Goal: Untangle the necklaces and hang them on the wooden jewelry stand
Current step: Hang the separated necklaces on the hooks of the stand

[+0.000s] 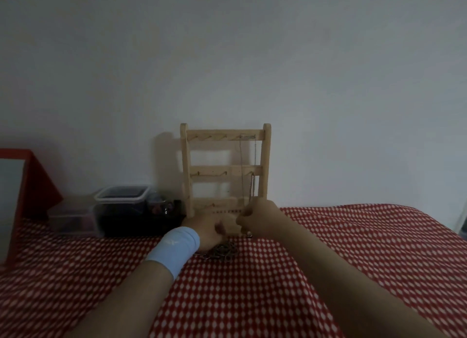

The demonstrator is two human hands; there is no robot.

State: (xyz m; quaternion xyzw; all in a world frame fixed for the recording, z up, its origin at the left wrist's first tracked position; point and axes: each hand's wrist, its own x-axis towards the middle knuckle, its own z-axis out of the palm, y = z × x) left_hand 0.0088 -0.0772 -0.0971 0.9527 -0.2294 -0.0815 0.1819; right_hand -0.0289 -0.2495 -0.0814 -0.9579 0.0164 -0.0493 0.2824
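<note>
A wooden jewelry stand (225,169) with three hook rails leans against the wall. A thin chain necklace (242,160) hangs from the right end of its top rail. A second short chain (252,189) hangs from the middle rail's right hook. My right hand (257,217) pinches a thin chain in front of the stand's base, and a small pendant (249,234) dangles below the fingers. My left hand (207,230), with a light blue wristband, rests with curled fingers on a tangled pile of necklaces (222,252) on the cloth.
A red-and-white patterned cloth (328,249) covers the table. Left of the stand are a clear plastic box with dark contents (123,206), a lower clear container (73,220) and a red-framed mirror (22,186). A white wall is behind.
</note>
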